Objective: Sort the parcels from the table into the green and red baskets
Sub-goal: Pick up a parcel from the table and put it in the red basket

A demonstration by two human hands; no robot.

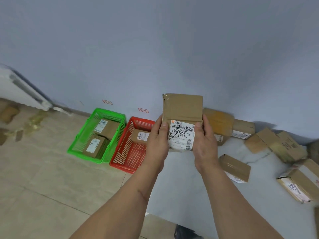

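Observation:
I hold a brown cardboard parcel upright in front of me, its white shipping label facing me. My left hand grips its left edge and my right hand grips its right edge, thumbs on the front. On the floor to the left stand the green basket with two labelled parcels inside and the red basket with one parcel. Several more brown parcels lie on the grey table to the right, one of them close to my right wrist.
The baskets sit side by side on the tiled floor against a pale blue wall, with small red tags on the wall above them. A white radiator is at the far left. A dark shoe tip shows at the bottom.

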